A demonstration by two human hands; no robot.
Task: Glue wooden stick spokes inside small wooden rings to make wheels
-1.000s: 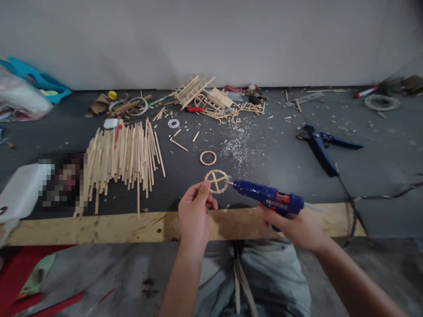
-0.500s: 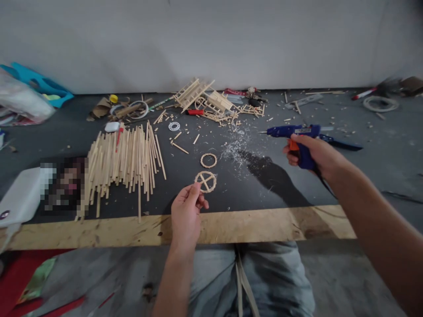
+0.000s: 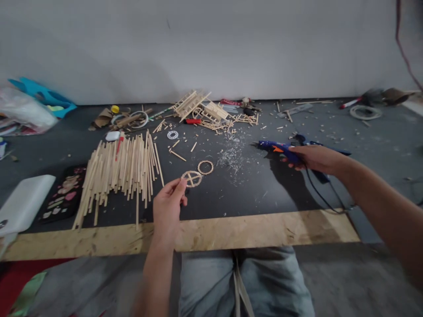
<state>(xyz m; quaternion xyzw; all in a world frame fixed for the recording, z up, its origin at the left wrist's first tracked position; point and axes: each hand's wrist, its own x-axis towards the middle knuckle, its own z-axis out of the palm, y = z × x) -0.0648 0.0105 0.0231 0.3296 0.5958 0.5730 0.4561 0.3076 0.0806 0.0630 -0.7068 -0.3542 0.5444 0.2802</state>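
Observation:
Between thumb and fingers, my left hand (image 3: 169, 203) pinches a small wooden wheel (image 3: 192, 178) with crossed spokes, held near the bench front. Just beyond it a plain wooden ring (image 3: 205, 167) lies on the dark surface. At the right, my right hand (image 3: 309, 159) is wrapped round a blue hot glue gun (image 3: 272, 145) with an orange trigger. The gun is tipped on its side, low over the bench, its nozzle pointing left. Blue pliers-like handles (image 3: 325, 144) lie just behind that hand.
Many thin wooden sticks (image 3: 122, 169) lie left of my left hand. A wooden stick model (image 3: 201, 108) stands at the back among offcuts. Glue strands (image 3: 233, 154) litter the middle. A phone (image 3: 64, 193) and a white power bank (image 3: 26, 202) are at the left. A cord (image 3: 319, 198) trails from the gun.
My right hand has lowered the glue gun towards the bench and rolled it onto its side. My left hand has shifted left with the wheel, which now looks flatter.

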